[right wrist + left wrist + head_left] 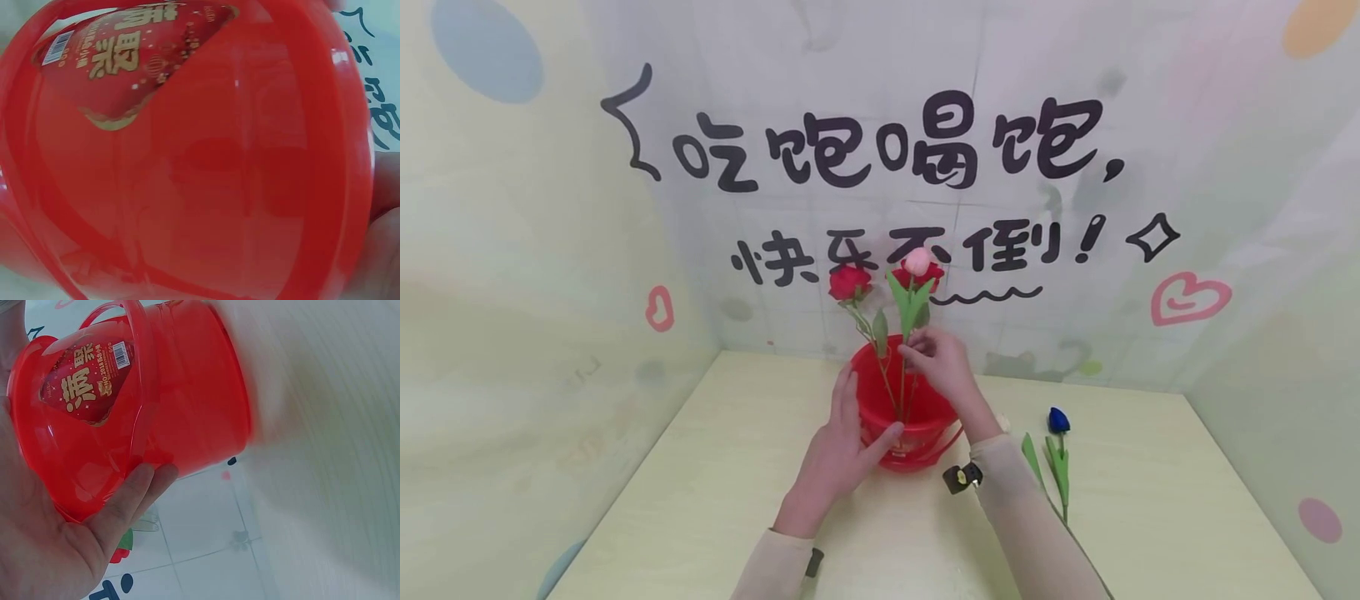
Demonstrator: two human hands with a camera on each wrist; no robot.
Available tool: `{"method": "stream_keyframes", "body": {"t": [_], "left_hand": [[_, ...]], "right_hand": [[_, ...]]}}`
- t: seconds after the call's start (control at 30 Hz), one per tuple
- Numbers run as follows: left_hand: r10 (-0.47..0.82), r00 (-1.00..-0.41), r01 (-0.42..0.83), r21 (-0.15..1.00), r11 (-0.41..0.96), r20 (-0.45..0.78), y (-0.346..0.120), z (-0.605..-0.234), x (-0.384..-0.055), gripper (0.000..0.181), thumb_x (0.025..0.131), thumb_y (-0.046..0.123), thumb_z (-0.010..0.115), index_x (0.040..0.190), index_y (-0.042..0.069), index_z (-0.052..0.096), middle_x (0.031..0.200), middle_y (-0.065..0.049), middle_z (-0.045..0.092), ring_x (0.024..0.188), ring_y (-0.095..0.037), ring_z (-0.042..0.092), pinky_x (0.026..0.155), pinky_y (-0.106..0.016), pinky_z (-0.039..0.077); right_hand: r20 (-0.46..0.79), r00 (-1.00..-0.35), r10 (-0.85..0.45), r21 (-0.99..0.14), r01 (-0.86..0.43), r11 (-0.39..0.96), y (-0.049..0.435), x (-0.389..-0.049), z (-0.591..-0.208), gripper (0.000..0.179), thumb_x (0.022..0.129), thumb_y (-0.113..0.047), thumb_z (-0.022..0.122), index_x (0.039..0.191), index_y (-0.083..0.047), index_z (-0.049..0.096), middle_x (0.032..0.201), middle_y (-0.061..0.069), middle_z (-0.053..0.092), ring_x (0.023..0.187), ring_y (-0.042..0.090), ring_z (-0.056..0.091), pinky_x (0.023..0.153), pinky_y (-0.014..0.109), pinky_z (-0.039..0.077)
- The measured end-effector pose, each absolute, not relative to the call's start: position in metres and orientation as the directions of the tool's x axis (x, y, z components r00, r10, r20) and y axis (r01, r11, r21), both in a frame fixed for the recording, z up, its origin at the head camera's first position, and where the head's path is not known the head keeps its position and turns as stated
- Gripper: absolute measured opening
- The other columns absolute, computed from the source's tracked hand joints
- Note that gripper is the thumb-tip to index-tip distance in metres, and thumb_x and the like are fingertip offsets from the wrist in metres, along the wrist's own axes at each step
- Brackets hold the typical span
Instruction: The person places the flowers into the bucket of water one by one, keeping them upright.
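A red plastic bucket [868,392] stands near the back of the table, several flower stems inside it. My left hand [831,462] holds its left side, fingers along the outer wall and thumb at the front rim; the left wrist view shows the fingers [128,503] against the bucket. Over the bucket my right hand [942,362] pinches the stem of a pink tulip [917,262] with green leaves. One red rose [850,283] leans left in the bucket; another red rose [934,275] is partly hidden behind the tulip. In the right wrist view, the bucket wall [206,187] fills most of the picture.
A blue tulip [1058,421] lies on the table [1165,500] to the right. Beside it, a whitish flower [1002,422] and its green leaf show partly behind the right sleeve. A printed backdrop [865,75] with black lettering encloses the table at the back and sides.
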State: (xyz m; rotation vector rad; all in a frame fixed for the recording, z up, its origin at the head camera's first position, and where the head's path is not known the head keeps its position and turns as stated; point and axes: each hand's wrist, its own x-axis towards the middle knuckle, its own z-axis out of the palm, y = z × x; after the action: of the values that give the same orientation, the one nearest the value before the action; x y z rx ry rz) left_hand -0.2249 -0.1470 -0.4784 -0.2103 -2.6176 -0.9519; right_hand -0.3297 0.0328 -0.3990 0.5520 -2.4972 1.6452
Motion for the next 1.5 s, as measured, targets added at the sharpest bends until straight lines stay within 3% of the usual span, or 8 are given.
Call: {"method": "stream_keyframes", "body": {"t": [0.67,1.07,1.33,1.5], "left_hand": [[0.018,-0.930,0.251,0.601,0.759,0.366,-0.148,-0.480,-0.225,0.116,0.090,0.070,0.069,0.171,0.021,0.001,0.168,-0.004,0.030,0.105,-0.022,0.067,0.073,-0.030,0.063],[0.020,-0.928,0.254,0.593,0.764,0.372,-0.147,-0.478,-0.226,0.115,0.091,0.069,0.070,0.171,0.021,0.002,0.168,-0.003,0.030,0.110,-0.023,0.067,0.076,-0.034,0.064],[0.020,-0.931,0.249,0.593,0.765,0.366,-0.146,-0.479,-0.226,0.115,0.090,0.070,0.069,0.171,0.022,0.002,0.168,-0.003,0.030,0.106,-0.021,0.067,0.075,-0.032,0.063],[0.017,-0.926,0.256,0.595,0.762,0.377,-0.146,-0.478,-0.226,0.116,0.089,0.070,0.070,0.171,0.022,0.003,0.167,-0.002,0.031,0.113,-0.022,0.066,0.077,-0.034,0.064]], "right_hand": [[0.154,-0.943,-0.294,-0.814,-0.290,0.504,0.030,-0.335,-0.412,0.016,0.096,-0.014,0.080,0.106,-0.006,0.071,0.096,0.009,0.074,0.085,0.022,0.075,0.079,0.036,0.065],[0.049,-0.937,-0.346,-0.800,-0.244,0.548,0.030,-0.340,-0.412,0.015,0.095,-0.014,0.081,0.105,-0.006,0.072,0.095,0.008,0.074,0.084,0.022,0.076,0.082,0.038,0.064],[-0.034,-0.927,-0.372,-0.783,-0.207,0.587,0.030,-0.341,-0.412,0.014,0.094,-0.012,0.081,0.102,-0.005,0.072,0.096,0.008,0.074,0.086,0.022,0.076,0.084,0.038,0.064],[-0.055,-0.925,-0.376,-0.775,-0.198,0.600,0.030,-0.341,-0.411,0.013,0.093,-0.010,0.082,0.100,-0.004,0.072,0.095,0.009,0.074,0.085,0.022,0.076,0.085,0.038,0.064]]}}
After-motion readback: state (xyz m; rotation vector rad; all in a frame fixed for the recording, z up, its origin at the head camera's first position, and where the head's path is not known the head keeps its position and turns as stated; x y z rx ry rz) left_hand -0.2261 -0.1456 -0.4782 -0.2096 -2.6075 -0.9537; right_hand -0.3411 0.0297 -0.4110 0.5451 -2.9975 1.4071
